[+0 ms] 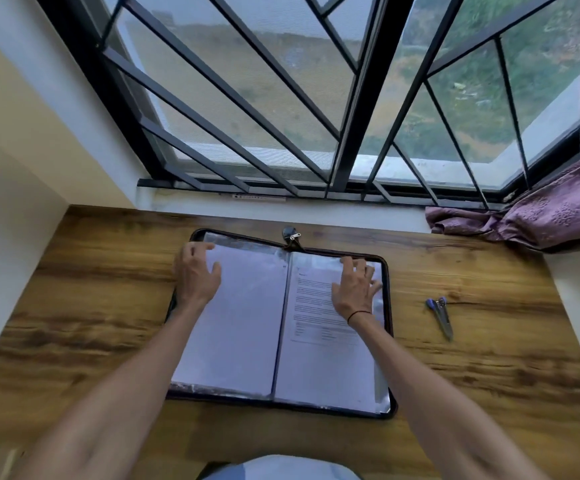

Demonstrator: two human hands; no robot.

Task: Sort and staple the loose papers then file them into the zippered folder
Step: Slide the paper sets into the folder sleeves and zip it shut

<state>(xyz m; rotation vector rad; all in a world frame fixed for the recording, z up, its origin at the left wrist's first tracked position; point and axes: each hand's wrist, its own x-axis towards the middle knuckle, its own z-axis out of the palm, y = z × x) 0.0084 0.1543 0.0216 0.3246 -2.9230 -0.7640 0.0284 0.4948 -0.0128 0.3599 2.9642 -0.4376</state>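
The black zippered folder [389, 344] lies open flat on the wooden desk, its zip pull [293, 236] at the far edge. Clear sleeves hold papers: a blank-looking sheet [240, 327] on the left page and a printed sheet [319, 341] on the right. My left hand [196, 275] rests on the upper left corner of the left page, fingers spread and lightly bent. My right hand [356, 287] lies on the upper part of the right page, fingers spread toward the sleeve's top edge. A small blue-and-metal stapler [441, 315] lies on the desk to the right of the folder.
The wooden desk [91, 306] runs up to a wall and a barred window [281, 98]. A purple curtain [541, 216] is bunched at the back right corner. A white wall borders the desk on the left.
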